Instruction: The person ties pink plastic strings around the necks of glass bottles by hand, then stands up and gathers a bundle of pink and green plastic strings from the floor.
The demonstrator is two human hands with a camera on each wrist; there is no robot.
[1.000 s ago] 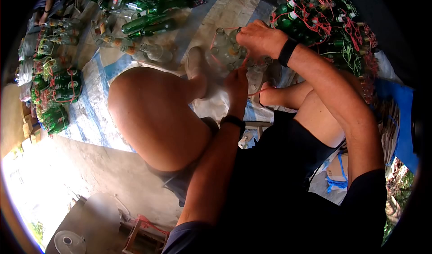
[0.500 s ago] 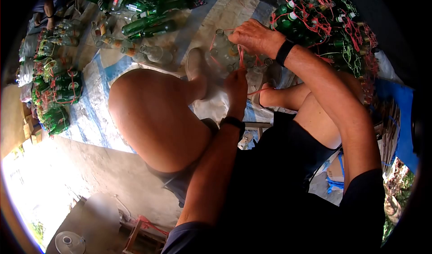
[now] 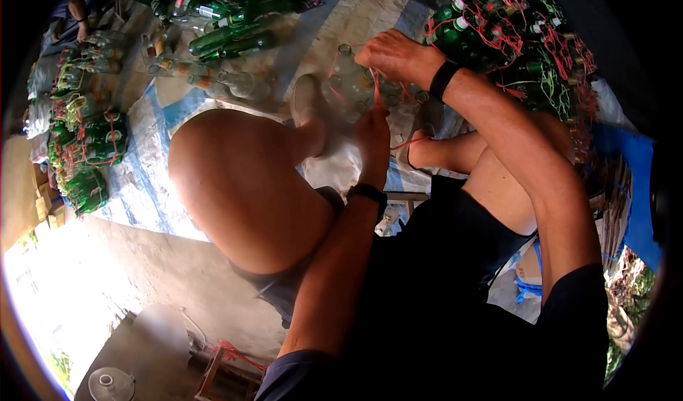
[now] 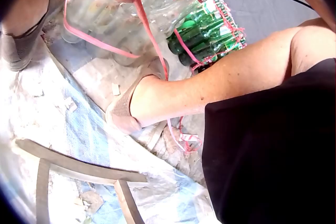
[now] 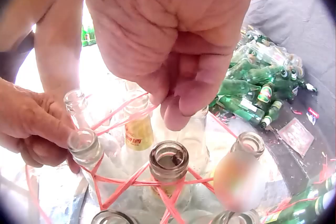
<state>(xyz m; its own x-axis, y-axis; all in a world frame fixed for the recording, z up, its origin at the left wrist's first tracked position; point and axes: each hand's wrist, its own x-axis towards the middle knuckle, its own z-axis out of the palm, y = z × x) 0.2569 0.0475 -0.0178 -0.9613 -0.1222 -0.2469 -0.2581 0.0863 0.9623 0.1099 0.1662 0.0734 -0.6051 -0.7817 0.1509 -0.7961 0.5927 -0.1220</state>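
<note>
- While my right hand hangs over the clear bottles, its fingers are drawn narrow, pinching pink string.
- My left hand sits left of those fingers, curled, string pinched there too; one bottle neck just beside its thumb.
- Clear bottles stand upright, grouped beneath my right fingers; string wraps and crosses between necks.
- Yellow label on one bottle, just below the right fingertips.
- From the left fingers, string trails down past my right shoe.
- Green bottles heaped well beyond the right fingers.
</note>
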